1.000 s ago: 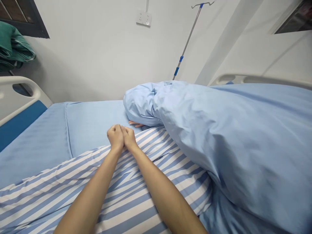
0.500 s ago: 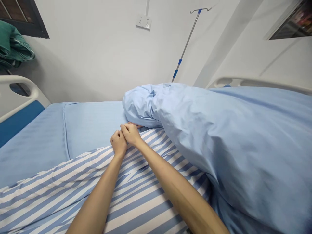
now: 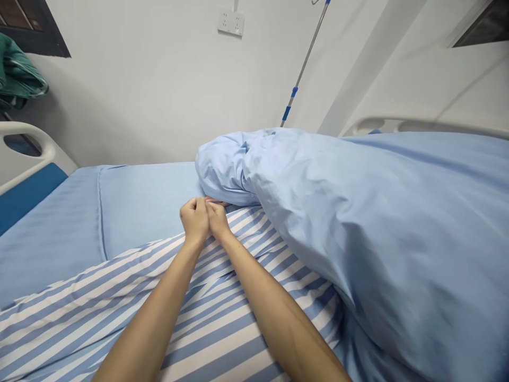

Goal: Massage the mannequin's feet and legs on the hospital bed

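Head view, far left: what is listed?

Green folded fabric [image 3: 19, 74]; beneath it, one white bed-end panel [image 3: 59, 153], upright, closing off the mattress end.

Next?

Pale blue sheet [image 3: 139, 196], lying flat. Striped cloth [image 3: 115, 281], spread under the forearms, creased near the wrists; the folds suggest loose lay rather than careful smoothing.

Hands?

Left hand [image 3: 194, 216], closed into a fist; right hand [image 3: 218, 218], likewise curled, set against it — probably so that each steadies the other. Whether either fist pinches any fabric, I cannot tell.

Why so low and central?

Both forearms reach forward over the striped cloth, seemingly to let the fists meet at its far edge.

Just beyond?

Partly seen fingers [image 3: 220, 202], under the edge of the blue quilt [image 3: 302, 175]; owner not determinable. Quilt heaped rightward, its bulk hiding whatever supports it.

Remainder?

Metal pole [image 3: 308, 55], behind the quilt, presumably kept there for bedside reach; pale bed rail [image 3: 429, 126], likely an edge guard.
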`<action>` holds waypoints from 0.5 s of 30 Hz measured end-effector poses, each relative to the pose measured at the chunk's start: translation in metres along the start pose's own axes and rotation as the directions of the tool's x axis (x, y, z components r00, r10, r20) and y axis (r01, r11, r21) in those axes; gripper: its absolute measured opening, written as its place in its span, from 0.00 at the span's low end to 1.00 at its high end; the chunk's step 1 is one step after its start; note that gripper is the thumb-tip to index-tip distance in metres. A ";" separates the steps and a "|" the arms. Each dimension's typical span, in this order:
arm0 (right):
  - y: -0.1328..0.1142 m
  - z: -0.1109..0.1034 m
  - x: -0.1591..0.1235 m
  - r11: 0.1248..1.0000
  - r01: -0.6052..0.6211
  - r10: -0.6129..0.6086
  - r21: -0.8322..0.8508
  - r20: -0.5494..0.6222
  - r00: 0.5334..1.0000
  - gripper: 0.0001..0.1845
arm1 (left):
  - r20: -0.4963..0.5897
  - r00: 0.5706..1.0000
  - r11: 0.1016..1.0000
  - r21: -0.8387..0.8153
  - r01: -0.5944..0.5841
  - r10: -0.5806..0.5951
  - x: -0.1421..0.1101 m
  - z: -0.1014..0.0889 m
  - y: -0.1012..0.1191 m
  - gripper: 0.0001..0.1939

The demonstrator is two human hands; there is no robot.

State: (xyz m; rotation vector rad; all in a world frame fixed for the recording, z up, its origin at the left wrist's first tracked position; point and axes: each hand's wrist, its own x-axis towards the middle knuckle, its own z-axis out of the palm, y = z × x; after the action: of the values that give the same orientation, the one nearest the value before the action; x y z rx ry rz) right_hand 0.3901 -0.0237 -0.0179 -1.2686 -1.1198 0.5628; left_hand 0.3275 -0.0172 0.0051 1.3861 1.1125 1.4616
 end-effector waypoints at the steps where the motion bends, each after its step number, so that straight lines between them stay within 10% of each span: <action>1: 0.002 -0.001 0.002 0.999 -0.019 0.020 0.044 -0.017 1.000 0.19 | -0.013 1.000 1.000 -0.002 -0.004 0.004 0.000 0.005 0.000 0.14; 6: 0.003 -0.002 0.004 0.994 -0.080 0.086 0.080 -0.083 0.993 0.19 | -0.075 0.996 0.986 0.158 0.059 -0.048 -0.002 0.015 -0.021 0.17; 15: -0.018 -0.021 0.000 0.883 0.153 -0.181 -0.444 -0.021 0.983 0.20 | 0.025 1.000 0.977 0.215 0.001 -0.007 -0.006 0.011 -0.027 0.18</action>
State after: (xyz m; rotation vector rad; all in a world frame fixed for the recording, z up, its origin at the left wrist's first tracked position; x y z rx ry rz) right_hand 0.4049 -0.0385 0.0010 -1.5442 -1.3366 0.1355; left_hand 0.3382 -0.0150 -0.0229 1.5449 1.2867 1.3476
